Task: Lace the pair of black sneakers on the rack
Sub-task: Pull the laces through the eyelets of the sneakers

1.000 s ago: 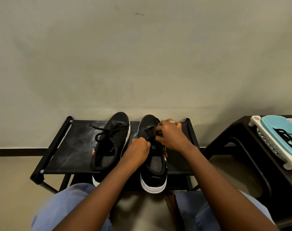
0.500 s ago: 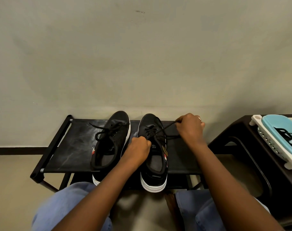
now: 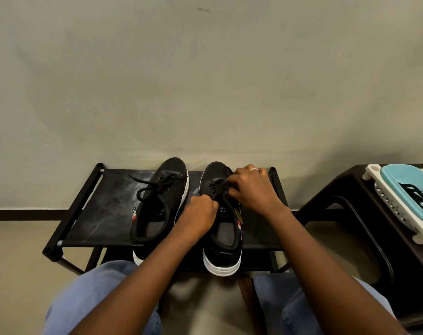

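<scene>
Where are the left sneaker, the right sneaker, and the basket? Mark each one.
left sneaker [image 3: 168, 175]: head view, on its black toe cap.
right sneaker [image 3: 226, 234]: head view, on the grey insole inside the opening.
basket [image 3: 402, 176]: head view, on the blue part near its top.

- The rack [image 3: 94, 213] stands low and centre in the frame, against the wall [image 3: 205, 81]
- Two sneakers sit side by side on the rack: left sneaker [image 3: 157, 209], right sneaker [image 3: 226, 240]
- Both hands meet over the right sneaker: left hand [image 3: 198, 216] nearer the bottom, right hand [image 3: 251, 189] above it
- A side table [image 3: 346, 189] stands at the right edge, well apart from the rack
- A basket [image 3: 404, 189] lies on the side table
- Knees [image 3: 104, 298] fill the bottom of the frame
</scene>
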